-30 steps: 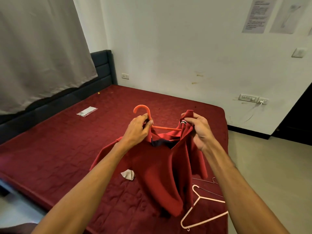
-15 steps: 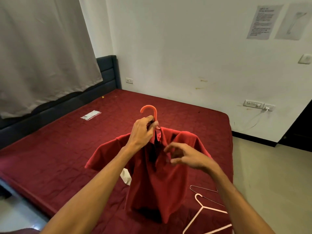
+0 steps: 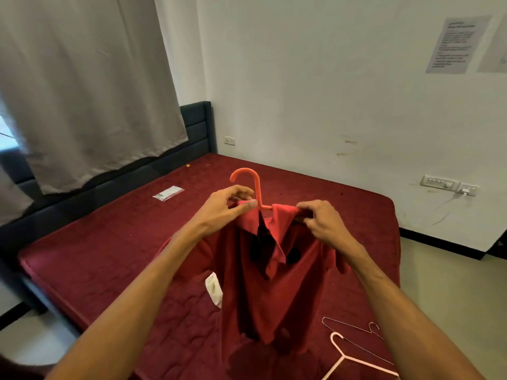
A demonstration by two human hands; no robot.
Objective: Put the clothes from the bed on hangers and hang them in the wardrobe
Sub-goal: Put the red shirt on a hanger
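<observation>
shirt (image 3: 274, 292) on hanger (image 3: 257, 187), mid-frame | left hand (image 3: 223, 211) and right hand (image 3: 322, 224) pinch collar | not yet in wardrobe | spare hangers (image 3: 354, 357) lower right

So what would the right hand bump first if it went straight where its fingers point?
Probably the orange hanger, beside the red shirt collar the right hand pinches; the left hand lies beyond. Depth is unclear.

The maroon quilted bed (image 3: 109, 256) carries a clear packet (image 3: 168, 192), a pink hanger (image 3: 343, 356) and a wire hanger (image 3: 346, 325).
</observation>
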